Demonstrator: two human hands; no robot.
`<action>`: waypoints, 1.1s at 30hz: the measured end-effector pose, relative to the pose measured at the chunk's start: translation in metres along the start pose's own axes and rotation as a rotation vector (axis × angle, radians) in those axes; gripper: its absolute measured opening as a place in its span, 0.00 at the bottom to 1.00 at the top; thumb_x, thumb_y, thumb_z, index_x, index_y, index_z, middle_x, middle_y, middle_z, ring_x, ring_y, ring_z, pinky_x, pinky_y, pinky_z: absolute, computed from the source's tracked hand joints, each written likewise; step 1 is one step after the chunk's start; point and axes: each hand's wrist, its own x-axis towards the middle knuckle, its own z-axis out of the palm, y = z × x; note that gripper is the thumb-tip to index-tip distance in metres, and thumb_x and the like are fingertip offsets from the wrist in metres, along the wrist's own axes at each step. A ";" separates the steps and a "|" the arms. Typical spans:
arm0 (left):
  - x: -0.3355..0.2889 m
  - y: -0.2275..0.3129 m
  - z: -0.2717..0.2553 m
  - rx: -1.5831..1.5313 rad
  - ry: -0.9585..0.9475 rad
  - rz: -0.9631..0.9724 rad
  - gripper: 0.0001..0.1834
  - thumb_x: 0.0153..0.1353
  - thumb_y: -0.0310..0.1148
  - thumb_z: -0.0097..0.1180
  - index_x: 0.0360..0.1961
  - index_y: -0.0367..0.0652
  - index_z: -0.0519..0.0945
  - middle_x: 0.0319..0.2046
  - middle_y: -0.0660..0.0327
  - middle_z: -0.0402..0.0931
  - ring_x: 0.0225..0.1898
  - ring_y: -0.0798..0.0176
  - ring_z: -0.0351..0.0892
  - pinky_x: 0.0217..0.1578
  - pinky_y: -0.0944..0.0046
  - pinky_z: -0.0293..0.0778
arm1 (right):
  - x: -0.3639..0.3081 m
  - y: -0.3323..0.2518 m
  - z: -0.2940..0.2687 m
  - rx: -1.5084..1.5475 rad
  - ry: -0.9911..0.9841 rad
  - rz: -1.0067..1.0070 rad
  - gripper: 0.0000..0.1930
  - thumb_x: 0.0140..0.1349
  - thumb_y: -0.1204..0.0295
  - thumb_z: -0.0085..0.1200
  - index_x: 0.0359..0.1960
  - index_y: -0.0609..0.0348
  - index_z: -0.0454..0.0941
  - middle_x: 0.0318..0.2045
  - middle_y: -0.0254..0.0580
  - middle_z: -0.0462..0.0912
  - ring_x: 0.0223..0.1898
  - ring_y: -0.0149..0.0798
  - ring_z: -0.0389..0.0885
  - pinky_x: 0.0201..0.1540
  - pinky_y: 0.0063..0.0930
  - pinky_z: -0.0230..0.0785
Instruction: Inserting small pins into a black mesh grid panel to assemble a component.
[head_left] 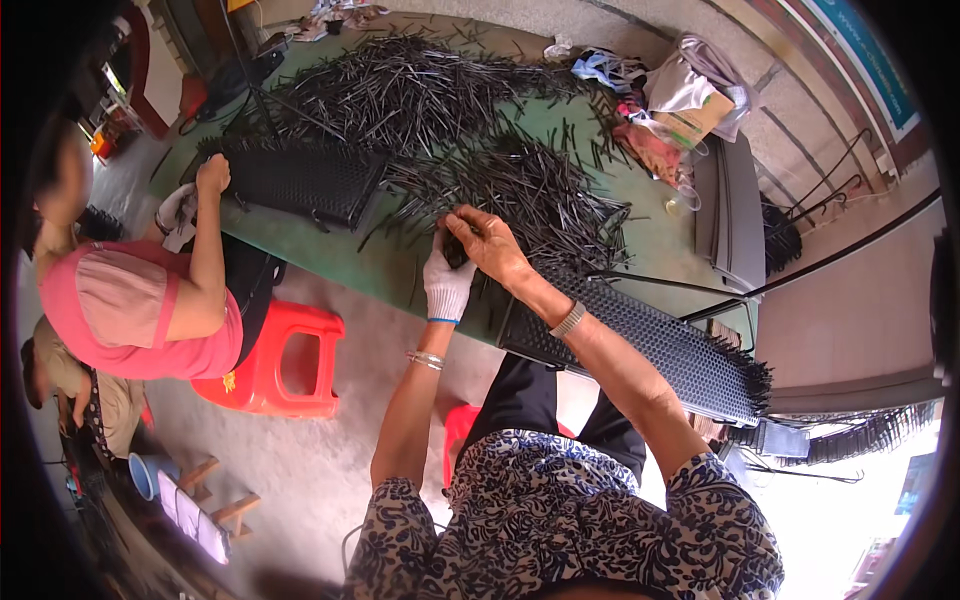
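thin strips and perforated tray are black, the tabletop green; the knit glove is white, edged blue; the blouse white with dark blue swirls; the plastic stool red, the co-worker's shirt pink.

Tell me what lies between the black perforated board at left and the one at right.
In the head view, loose black strips on the green table lie between them, with the person's gloved left hand and bare right hand.
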 end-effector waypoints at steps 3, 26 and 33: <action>-0.007 0.003 0.005 0.011 -0.018 -0.074 0.35 0.54 0.25 0.63 0.62 0.36 0.62 0.49 0.57 0.76 0.49 0.65 0.76 0.51 0.68 0.70 | -0.002 0.009 0.001 -0.064 0.050 0.022 0.15 0.68 0.61 0.46 0.43 0.59 0.78 0.28 0.50 0.80 0.29 0.39 0.77 0.35 0.29 0.69; 0.025 0.025 0.017 -1.087 0.110 -0.663 0.03 0.53 0.22 0.57 0.29 0.36 0.76 0.23 0.59 0.75 0.22 0.63 0.76 0.27 0.64 0.77 | -0.025 -0.070 -0.115 0.339 0.470 -0.150 0.24 0.72 0.53 0.35 0.44 0.63 0.73 0.16 0.27 0.60 0.18 0.22 0.62 0.20 0.19 0.67; 0.050 0.054 0.026 -1.208 -0.302 -0.648 0.06 0.58 0.30 0.57 0.28 0.41 0.74 0.25 0.60 0.76 0.28 0.61 0.78 0.32 0.57 0.78 | -0.078 -0.045 -0.146 0.241 0.613 -0.070 0.19 0.72 0.53 0.37 0.38 0.57 0.69 0.18 0.24 0.59 0.16 0.19 0.54 0.16 0.15 0.46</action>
